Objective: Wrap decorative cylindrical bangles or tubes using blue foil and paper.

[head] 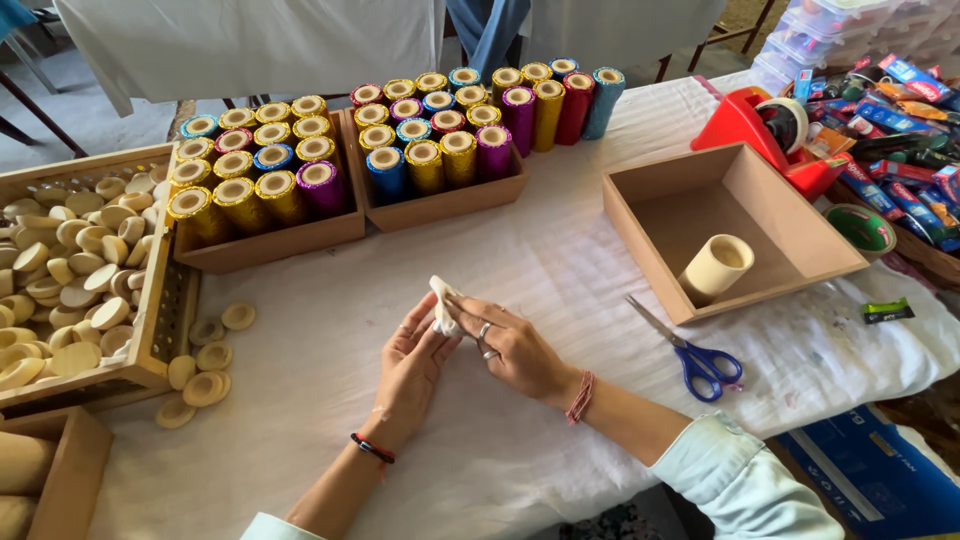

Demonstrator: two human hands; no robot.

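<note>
Both of my hands meet over the white tablecloth near the middle of the view. My left hand (pixel 412 368) and my right hand (pixel 508 347) together pinch a small white crumpled piece (pixel 442 303), which sticks up between the fingertips. My right hand wears rings and a pink thread bracelet; my left wrist has a dark band. Blue-handled scissors (pixel 690 352) lie to the right of my right hand.
Two wooden boxes (pixel 300 238) of shiny coloured spools stand at the back. A wooden crate (pixel 160 330) of cream discs sits left, with loose discs (pixel 205 375) beside it. A box (pixel 640 235) holding a cream spool (pixel 716 267), a red tape dispenser (pixel 750 125) and tape roll (pixel 860 228) are right.
</note>
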